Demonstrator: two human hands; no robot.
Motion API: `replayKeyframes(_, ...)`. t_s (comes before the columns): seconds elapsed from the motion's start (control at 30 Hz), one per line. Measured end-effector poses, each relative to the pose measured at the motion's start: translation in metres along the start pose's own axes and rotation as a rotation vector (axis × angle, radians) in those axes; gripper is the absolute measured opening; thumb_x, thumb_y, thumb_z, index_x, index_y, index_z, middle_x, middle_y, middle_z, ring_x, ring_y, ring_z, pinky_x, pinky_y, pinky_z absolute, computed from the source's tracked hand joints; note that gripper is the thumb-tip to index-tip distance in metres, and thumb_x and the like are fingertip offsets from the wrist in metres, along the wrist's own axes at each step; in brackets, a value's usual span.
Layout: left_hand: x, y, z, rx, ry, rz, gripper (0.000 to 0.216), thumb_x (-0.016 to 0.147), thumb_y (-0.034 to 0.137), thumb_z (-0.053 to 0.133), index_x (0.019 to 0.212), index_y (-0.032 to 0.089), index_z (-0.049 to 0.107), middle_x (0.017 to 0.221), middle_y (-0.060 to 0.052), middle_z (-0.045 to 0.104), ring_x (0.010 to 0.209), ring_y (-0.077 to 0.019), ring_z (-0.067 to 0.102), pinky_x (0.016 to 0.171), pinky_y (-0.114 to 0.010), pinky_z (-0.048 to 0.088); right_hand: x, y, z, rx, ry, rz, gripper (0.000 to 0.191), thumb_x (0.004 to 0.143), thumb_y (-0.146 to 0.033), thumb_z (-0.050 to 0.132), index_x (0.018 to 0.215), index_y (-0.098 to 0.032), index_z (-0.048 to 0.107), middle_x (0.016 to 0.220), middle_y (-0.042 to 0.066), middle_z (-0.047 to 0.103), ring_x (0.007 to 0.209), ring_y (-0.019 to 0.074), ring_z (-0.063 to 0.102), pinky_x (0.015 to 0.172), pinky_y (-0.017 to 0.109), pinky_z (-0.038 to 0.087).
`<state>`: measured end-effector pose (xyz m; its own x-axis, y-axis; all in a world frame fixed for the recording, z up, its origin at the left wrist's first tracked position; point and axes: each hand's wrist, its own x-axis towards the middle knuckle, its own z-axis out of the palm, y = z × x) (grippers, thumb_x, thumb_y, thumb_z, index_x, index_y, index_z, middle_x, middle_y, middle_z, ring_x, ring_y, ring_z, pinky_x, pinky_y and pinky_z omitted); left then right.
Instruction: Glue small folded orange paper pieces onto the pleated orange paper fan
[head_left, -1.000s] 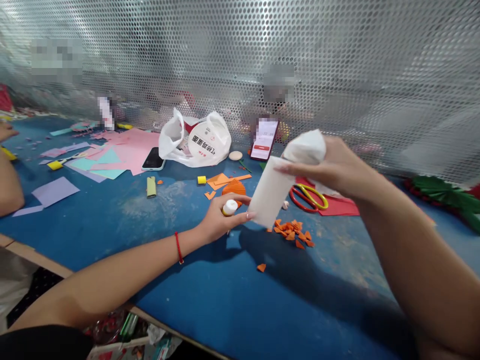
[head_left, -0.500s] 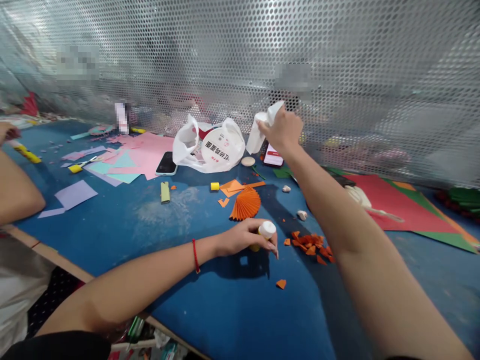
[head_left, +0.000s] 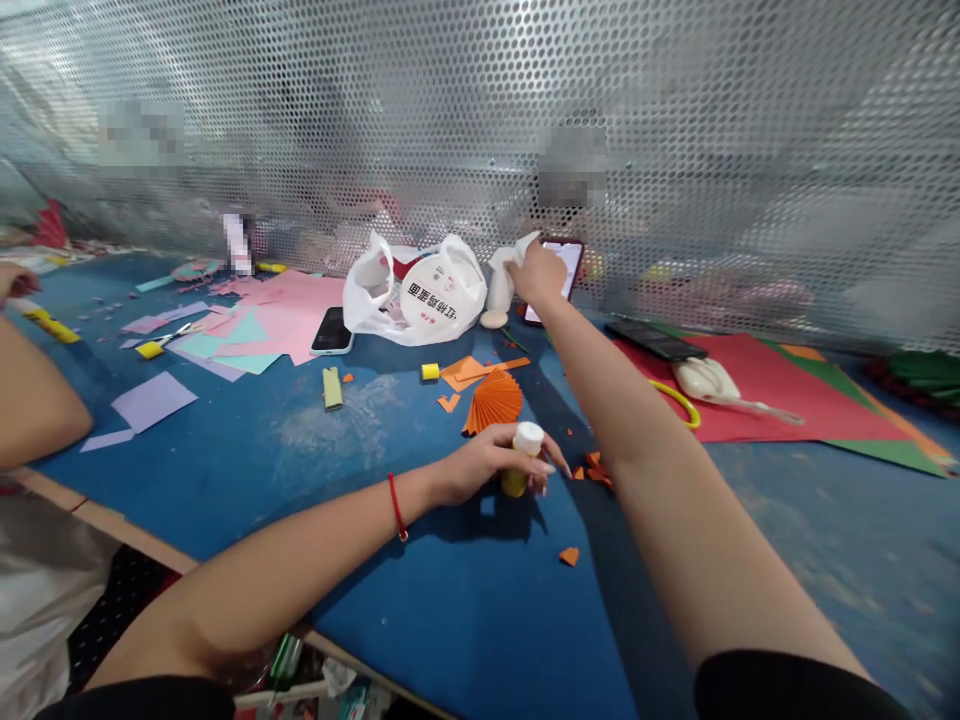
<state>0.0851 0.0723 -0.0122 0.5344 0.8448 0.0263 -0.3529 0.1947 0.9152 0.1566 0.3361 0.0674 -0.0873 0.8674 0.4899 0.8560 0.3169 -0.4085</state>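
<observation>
My left hand [head_left: 487, 465] is closed round a yellow glue stick [head_left: 529, 438], held upright low over the blue table with its white top showing. A pleated orange paper fan [head_left: 495, 400] lies just beyond that hand. My right hand [head_left: 541, 272] stretches to the back of the table, its fingers closed on a white tissue [head_left: 501, 285]. Directly beside it a lit phone [head_left: 568, 268] leans against the metal mesh, partly covered by the hand. A round beige disc [head_left: 493, 319] lies below the tissue.
A white plastic bag [head_left: 367, 310] stands left of the tissue. A dark phone [head_left: 332, 330], a lighter [head_left: 331, 388], a yellow cap [head_left: 430, 372] and orange scraps [head_left: 596, 470] lie about. Red paper [head_left: 750, 390] is at right; another person's arm [head_left: 37, 400] is at left.
My right hand has moved down and slightly left with the tissue. The phone behind it now stands propped up. My left hand keeps the glue stick, with its fingers slightly shifted.
</observation>
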Motion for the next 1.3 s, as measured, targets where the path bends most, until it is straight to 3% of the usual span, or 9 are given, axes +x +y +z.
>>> replayKeyframes(0.13,0.000,0.003,0.002,-0.085,0.138,0.120,0.032,0.074,0.036,0.079,0.100,0.017,0.072,0.078,0.001,0.059,0.068,-0.0083,0.057,0.073,-0.023,0.047,-0.024,0.001,-0.029,0.169,-0.024,-0.089,0.037,0.094,-0.028,0.048,0.121,-0.006,0.061,0.122,0.023,0.065,0.115,0.0340,0.058,0.095,0.046,0.043)
replayKeyframes(0.27,0.001,0.006,0.008,-0.214,0.289,0.272,0.032,0.074,0.037,0.082,0.100,0.020,0.073,0.099,-0.001,0.064,0.089,-0.0099,0.062,0.089,-0.023,0.047,-0.090,0.015,-0.060,0.377,-0.142,-0.251,0.034,0.096,-0.035,0.042,0.107,-0.019,0.069,0.096,0.006,0.075,0.081,0.0217,0.065,0.076,0.035,0.051)
replayKeyframes(0.37,0.002,0.009,0.010,-0.255,0.347,0.334,0.032,0.072,0.038,0.084,0.097,0.020,0.074,0.109,-0.002,0.066,0.099,-0.0111,0.060,0.088,-0.020,0.048,-0.145,0.029,-0.079,0.710,-0.228,-0.234,0.030,0.089,-0.043,0.056,0.094,-0.018,0.071,0.070,0.003,0.069,0.062,0.0177,0.058,0.061,0.031,0.047)
replayKeyframes(0.47,0.003,0.016,0.007,-0.305,0.368,0.402,0.041,0.073,0.043,0.083,0.105,0.020,0.073,0.115,-0.003,0.066,0.103,-0.0135,0.061,0.088,-0.021,0.051,-0.189,0.033,-0.084,0.816,-0.239,-0.162,0.030,0.085,-0.046,0.063,0.076,-0.017,0.065,0.064,-0.001,0.060,0.058,0.0136,0.052,0.056,0.026,0.043)
replayKeyframes(0.6,0.002,0.029,0.005,-0.380,0.433,0.407,0.039,0.084,0.038,0.073,0.121,0.027,0.067,0.117,-0.002,0.067,0.096,-0.0144,0.066,0.086,-0.025,0.055,-0.227,0.019,-0.077,0.813,-0.345,-0.241,0.030,0.080,-0.046,0.072,0.079,-0.017,0.064,0.069,0.000,0.061,0.061,0.0142,0.053,0.056,0.026,0.042)
replayKeyframes(0.73,0.002,0.031,0.007,-0.284,0.352,0.483,0.035,0.089,0.038,0.069,0.122,0.028,0.066,0.123,-0.001,0.067,0.110,-0.0177,0.064,0.095,-0.028,0.052,-0.237,0.000,-0.077,0.956,-0.204,-0.202,0.025,0.075,-0.036,0.079,0.088,-0.018,0.066,0.082,0.004,0.067,0.074,0.0191,0.060,0.070,0.033,0.050)
replayKeyframes(0.93,0.001,0.022,0.011,-0.125,0.282,0.511,0.032,0.087,0.043,0.070,0.110,0.020,0.072,0.123,-0.006,0.068,0.120,-0.0216,0.060,0.108,-0.032,0.042,-0.230,0.003,-0.084,1.122,-0.051,-0.101,0.023,0.075,-0.035,0.079,0.079,-0.021,0.062,0.074,0.000,0.061,0.064,0.0146,0.055,0.066,0.032,0.053)
replayKeyframes(1.1,-0.004,0.024,0.014,-0.103,0.275,0.490,0.030,0.083,0.042,0.074,0.104,0.020,0.074,0.121,-0.006,0.069,0.122,-0.0235,0.060,0.107,-0.034,0.044,-0.238,0.008,-0.081,1.134,-0.155,-0.065,0.024,0.078,-0.042,0.075,0.078,-0.021,0.062,0.072,0.000,0.058,0.061,0.0132,0.051,0.058,0.029,0.048)
replayKeyframes(1.3,-0.006,0.026,0.010,-0.020,0.249,0.509,0.022,0.084,0.033,0.075,0.102,0.020,0.075,0.114,-0.006,0.073,0.124,-0.0243,0.060,0.107,-0.036,0.045,-0.247,-0.002,-0.095,1.330,-0.425,0.296,0.035,0.076,-0.053,0.074,0.074,-0.023,0.058,0.059,-0.005,0.047,0.047,0.0083,0.037,0.041,0.023,0.029)
